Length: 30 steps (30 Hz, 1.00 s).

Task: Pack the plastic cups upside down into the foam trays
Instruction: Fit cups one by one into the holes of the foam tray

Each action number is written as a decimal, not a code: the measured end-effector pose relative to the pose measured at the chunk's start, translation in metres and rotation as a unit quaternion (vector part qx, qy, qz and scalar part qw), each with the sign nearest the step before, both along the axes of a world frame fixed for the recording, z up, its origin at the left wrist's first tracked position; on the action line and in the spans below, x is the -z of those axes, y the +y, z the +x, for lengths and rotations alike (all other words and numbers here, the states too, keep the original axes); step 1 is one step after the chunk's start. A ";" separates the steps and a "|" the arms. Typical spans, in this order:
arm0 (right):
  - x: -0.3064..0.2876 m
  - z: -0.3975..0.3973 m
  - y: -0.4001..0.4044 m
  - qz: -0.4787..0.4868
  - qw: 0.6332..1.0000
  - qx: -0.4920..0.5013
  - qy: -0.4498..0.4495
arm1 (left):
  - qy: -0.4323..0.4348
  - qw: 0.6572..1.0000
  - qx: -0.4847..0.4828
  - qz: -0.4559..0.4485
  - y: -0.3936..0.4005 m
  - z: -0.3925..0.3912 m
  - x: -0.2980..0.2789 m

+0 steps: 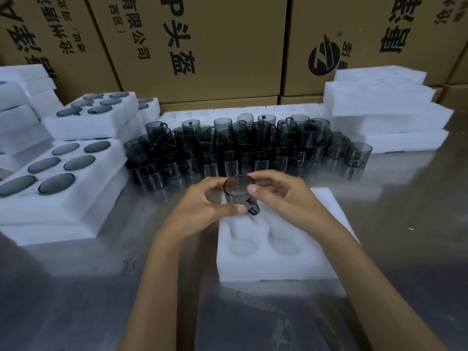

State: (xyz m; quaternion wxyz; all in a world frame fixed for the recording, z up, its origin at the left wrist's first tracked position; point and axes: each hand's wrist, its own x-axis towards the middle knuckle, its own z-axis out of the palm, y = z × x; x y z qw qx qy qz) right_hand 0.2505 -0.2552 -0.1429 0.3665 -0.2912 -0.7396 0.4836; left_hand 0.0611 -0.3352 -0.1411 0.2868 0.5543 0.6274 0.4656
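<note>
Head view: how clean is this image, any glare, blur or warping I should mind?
Head view: dim overall; the steel table throws hazy glare; wide-angle bending curves the cardboard boxes at the edges; the white foam tray washes out, its pockets faint; the held cup stays readable.

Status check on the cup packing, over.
Both hands, left hand and right hand, gripping one cup. Held over empty foam tray. Pockets unobstructed.
</note>
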 end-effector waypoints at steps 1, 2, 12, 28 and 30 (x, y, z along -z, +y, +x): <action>0.001 0.000 0.000 0.004 1.000 -0.002 -0.007 | 0.002 1.000 0.005 -0.004 0.000 -0.001 0.000; 0.001 0.000 0.000 0.008 1.000 -0.003 -0.013 | 0.006 1.000 0.011 -0.009 0.000 -0.002 0.001; 0.006 -0.002 0.004 0.044 0.995 0.024 -0.081 | -0.001 0.996 0.064 -0.060 -0.002 -0.002 0.000; 0.010 -0.003 0.006 0.121 0.976 0.010 -0.183 | -0.130 0.987 0.062 -0.073 0.000 -0.007 0.016; 0.011 -0.003 0.007 0.135 0.972 0.008 -0.193 | -0.131 0.987 0.051 -0.076 0.002 -0.008 0.017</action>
